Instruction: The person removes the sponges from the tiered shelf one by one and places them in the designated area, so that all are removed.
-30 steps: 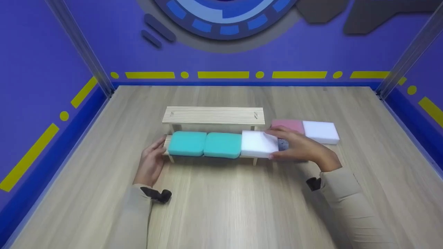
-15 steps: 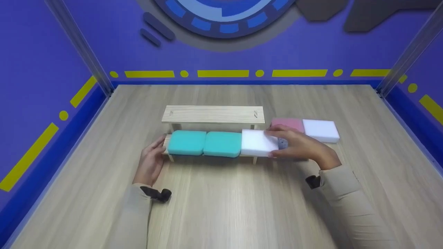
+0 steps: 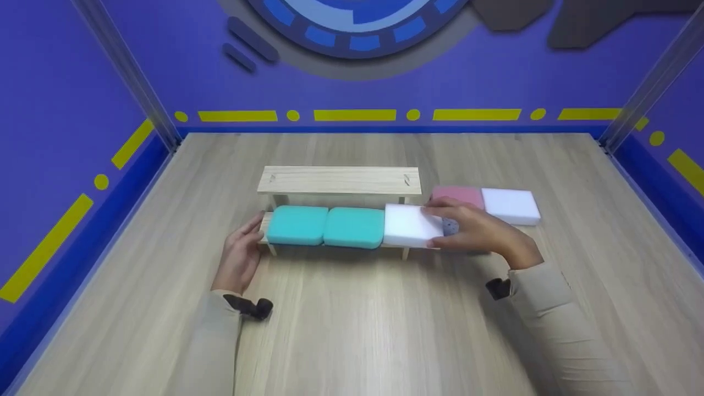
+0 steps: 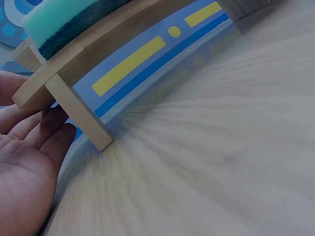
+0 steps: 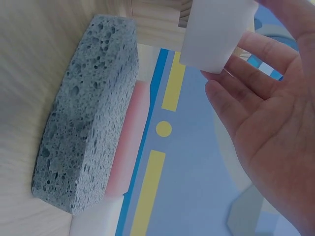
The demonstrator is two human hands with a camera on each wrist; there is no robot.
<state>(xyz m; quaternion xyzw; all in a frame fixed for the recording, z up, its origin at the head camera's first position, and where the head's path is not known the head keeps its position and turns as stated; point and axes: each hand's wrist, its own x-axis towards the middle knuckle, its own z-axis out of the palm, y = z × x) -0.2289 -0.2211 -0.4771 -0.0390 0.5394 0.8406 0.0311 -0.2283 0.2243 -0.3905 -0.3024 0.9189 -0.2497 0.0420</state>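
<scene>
A low wooden stand with two steps carries a row of sponges on its front step. Two teal sponges lie side by side there; dark scouring backing shows under one teal sponge in the left wrist view. To their right, a white sponge block overhangs the step's right end. My right hand pinches that block at its right side, thumb in front and fingers behind. At the step's left end my left hand grips the board, thumb above and fingers underneath.
The higher back step of the stand is bare. Right of the stand, partly behind my right hand, are a grey pitted pumice-like block and a pink block. Another white block lies beside them on the wooden table. Blue walls surround it.
</scene>
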